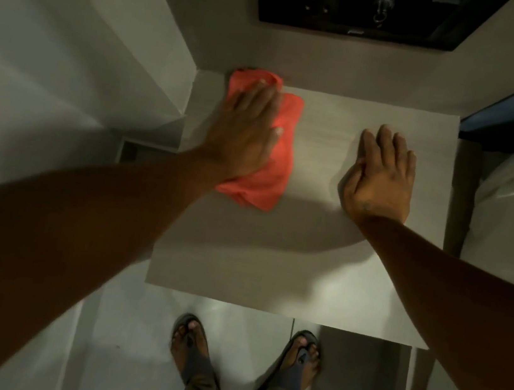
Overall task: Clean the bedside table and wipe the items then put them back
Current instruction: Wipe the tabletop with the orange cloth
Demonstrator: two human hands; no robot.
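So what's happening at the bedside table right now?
A person stands over the bedside table, wiping its top. The left hand presses flat on a red cloth at the far left part of the surface. The right hand lies open and flat on the bare tabletop, holding nothing. No items sit on the table at present, so putting them back is not yet done.

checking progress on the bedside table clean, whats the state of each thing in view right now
bedside table: top bare apart from the cloth and hands, no items back on it
red cloth: crumpled, flat on the table's far left part, pressed under the left hand
left hand: fingers spread, palm down on the cloth
right hand: open, flat on the table top, holding nothing
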